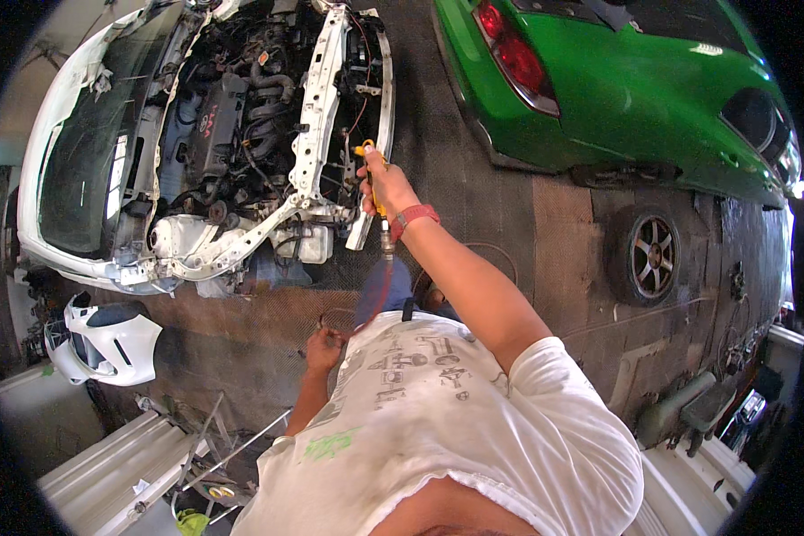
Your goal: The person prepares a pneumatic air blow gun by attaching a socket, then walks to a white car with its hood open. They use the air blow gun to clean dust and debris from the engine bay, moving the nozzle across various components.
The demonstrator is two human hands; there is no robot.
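Note:
My right hand (pixel 389 186) is stretched forward, its fingers wrapped round a yellow air blow gun (pixel 378 198). A metal coupling (pixel 386 239) at the gun's lower end joins it to a thin reddish air hose (pixel 386 281). Lower and to the left, my left hand (pixel 324 347) is closed on this hose beside my waist. Just ahead of the right hand stands the stripped front of a white car, its bare white crossmember (pixel 317 121) and dark engine (pixel 219 125) exposed. Between the gun's tip and the car frame I cannot make out any contact.
A green car (pixel 598 85) is parked at the right. Near it a loose wheel (pixel 652 255) lies on the brown floor (pixel 563 295). At the left a white bumper cover (pixel 107 339) rests on the floor. Metal rods (pixel 232 456) and white panels (pixel 116 464) are behind me.

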